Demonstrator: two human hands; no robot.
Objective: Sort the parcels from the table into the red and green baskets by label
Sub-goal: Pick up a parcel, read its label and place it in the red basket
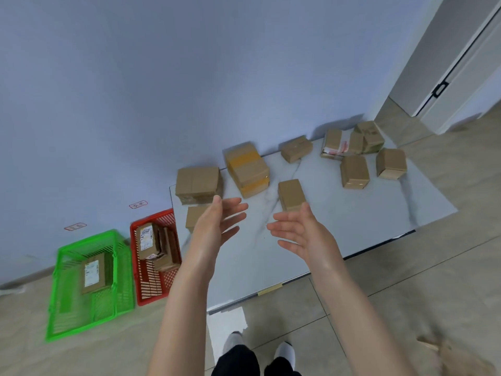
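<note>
Several brown cardboard parcels lie on the white marble table (352,226). A small parcel (290,194) sits just beyond my right hand (296,230). A yellow-taped parcel (248,169) and a wide parcel (197,183) lie at the table's left. My left hand (217,222) hovers over the table with straight fingers and partly covers another small parcel (193,217). Both hands are empty, palms facing each other. On the floor at left stand the red basket (151,294), holding several parcels, and the green basket (81,318), holding one labelled parcel (93,272).
More parcels cluster at the table's far right corner (352,147). Two small red-bordered labels (138,204) (75,226) are stuck on the blue wall above the baskets. A door frame (447,77) stands at the right. My feet (260,348) are on the tiled floor by the table's near edge.
</note>
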